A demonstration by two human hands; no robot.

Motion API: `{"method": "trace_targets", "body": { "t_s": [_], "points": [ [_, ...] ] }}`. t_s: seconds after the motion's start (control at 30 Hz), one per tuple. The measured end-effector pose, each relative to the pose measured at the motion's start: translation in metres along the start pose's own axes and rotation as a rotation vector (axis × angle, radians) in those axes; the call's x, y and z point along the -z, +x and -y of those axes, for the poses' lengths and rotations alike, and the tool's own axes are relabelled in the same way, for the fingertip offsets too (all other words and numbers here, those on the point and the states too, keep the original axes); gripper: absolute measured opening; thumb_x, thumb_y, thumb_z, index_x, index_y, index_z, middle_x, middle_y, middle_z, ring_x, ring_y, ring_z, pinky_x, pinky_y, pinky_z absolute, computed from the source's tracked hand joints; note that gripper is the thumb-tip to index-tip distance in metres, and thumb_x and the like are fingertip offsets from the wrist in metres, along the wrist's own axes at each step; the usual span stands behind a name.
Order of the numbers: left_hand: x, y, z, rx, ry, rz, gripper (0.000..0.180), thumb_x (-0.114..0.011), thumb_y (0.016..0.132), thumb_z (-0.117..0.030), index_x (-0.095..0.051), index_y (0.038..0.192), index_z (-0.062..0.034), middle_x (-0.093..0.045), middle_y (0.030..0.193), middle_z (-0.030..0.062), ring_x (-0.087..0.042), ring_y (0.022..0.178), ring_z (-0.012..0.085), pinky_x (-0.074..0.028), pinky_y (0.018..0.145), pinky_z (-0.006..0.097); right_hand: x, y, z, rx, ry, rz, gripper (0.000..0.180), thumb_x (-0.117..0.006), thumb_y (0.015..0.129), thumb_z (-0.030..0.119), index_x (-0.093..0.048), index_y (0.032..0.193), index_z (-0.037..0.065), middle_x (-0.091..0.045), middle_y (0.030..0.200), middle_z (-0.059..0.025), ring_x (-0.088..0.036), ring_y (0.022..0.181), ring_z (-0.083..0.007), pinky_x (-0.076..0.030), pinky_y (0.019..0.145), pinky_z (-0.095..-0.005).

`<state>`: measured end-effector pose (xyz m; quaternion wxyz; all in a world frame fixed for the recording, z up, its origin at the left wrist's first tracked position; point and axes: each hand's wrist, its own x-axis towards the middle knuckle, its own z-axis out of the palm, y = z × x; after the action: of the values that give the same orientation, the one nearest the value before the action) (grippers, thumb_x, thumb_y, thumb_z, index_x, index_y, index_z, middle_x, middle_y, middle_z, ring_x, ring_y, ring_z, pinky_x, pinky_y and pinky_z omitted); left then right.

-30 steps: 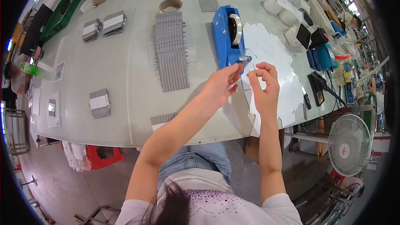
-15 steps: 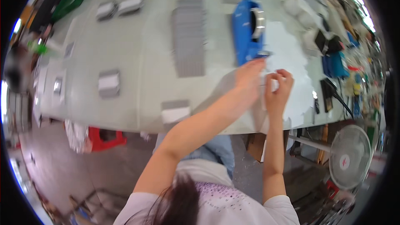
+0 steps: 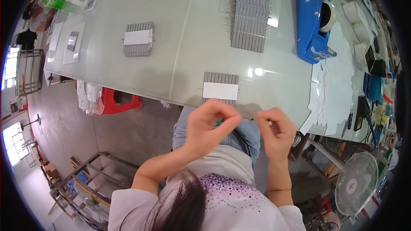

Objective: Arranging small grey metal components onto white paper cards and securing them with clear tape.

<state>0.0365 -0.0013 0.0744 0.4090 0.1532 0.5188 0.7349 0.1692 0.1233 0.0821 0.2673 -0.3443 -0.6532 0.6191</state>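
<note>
Near the table's front edge lies a grey slatted piece with a white paper band (image 3: pixel 220 90) across it. My left hand (image 3: pixel 209 126) is over its near side, thumb and fingers closed in a pinch. Level with it, to the right, my right hand (image 3: pixel 277 133) also pinches, just off the table edge. Whatever thin thing the fingertips hold, if anything, is too small to make out. A blue tape dispenser (image 3: pixel 311 25) with a roll of tape (image 3: pixel 329 16) stands farther off to the right. Beyond the banded piece is a long overlapping row of grey slatted pieces (image 3: pixel 252 13).
A small banded stack (image 3: pixel 138 38) lies on the table to the left. White backing sheets (image 3: pixel 329 90) cover the right side, with white rolls (image 3: pixel 353 13) behind them. Below the table are a red stool (image 3: pixel 120 102) at left and a fan (image 3: pixel 356 184) at right.
Both hands have left the tape dispenser and come left and toward my body, near the banded piece. The whole view has shifted with my head.
</note>
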Motion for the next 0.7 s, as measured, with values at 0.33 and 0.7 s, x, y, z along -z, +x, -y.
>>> {"method": "trace_targets", "body": {
  "t_s": [0.33,0.7],
  "points": [
    [0.065,-0.014,-0.035,0.301,0.365,0.087,0.009,-0.073,0.081,0.004,-0.066,0.085,0.0005,-0.067,0.086,0.0084,-0.063,0.083,0.0135,-0.046,0.072,0.024,-0.022,-0.004,-0.005,-0.179,-0.048,0.269,0.011,-0.074,0.08,-0.002,-0.064,0.083,0.0,-0.064,0.081,-0.0027,-0.055,0.072,-0.0084,-0.046,0.067,-0.0222],
    [0.054,0.018,0.004,-0.389,1.186,-0.216,0.016,-0.082,0.07,-0.007,-0.068,0.075,-0.0123,-0.055,0.116,0.0065,-0.041,0.114,0.0296,-0.034,0.097,0.04,-0.05,0.019,-0.031,0.29,-0.647,-0.044,0.015,-0.077,0.075,0.007,-0.062,0.078,0.006,-0.054,0.106,-0.0074,-0.044,0.106,-0.0259,-0.04,0.089,-0.0352]
  ]
}}
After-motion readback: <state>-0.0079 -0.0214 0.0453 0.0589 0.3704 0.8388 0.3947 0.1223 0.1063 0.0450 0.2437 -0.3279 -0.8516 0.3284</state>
